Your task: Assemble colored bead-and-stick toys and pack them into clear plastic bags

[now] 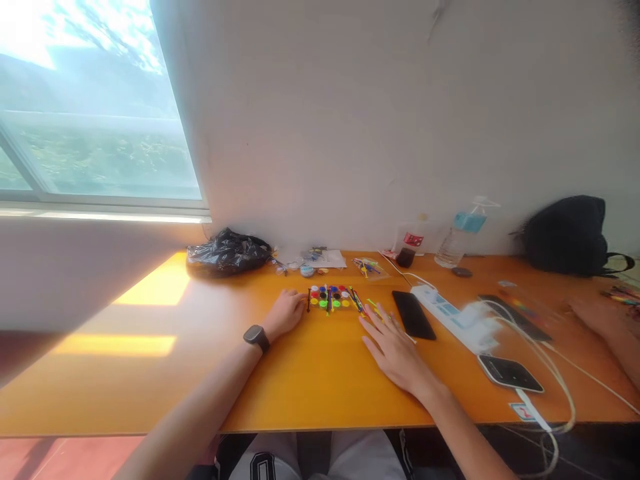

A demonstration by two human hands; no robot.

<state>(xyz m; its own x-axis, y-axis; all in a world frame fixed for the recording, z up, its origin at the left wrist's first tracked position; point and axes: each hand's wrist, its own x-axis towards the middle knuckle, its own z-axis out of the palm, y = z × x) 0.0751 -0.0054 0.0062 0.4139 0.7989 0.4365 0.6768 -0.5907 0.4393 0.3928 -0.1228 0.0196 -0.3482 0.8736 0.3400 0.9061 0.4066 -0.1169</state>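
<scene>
Several small round pieces (323,303) in red, blue, white, black, green and yellow sit in rows on the table, with thin coloured sticks (357,301) among and beside them. My left hand (286,313), a dark watch (257,338) on its wrist, rests at the left end of these rows. Its fingertips are close to a black stick (309,300); whether they touch it I cannot tell. To the right, my right hand (393,343) lies open, palm down with fingers spread. Its fingertips are near a yellow-green stick (373,305), and nothing shows in its grasp.
A black phone (414,315) and white power strip (447,319) with cables lie right, beside a charging device (510,373). Behind stand a black plastic bag (229,253), cola bottle (409,250), water bottle (453,243) and black backpack (567,233). Another person's hand (593,317) is far right.
</scene>
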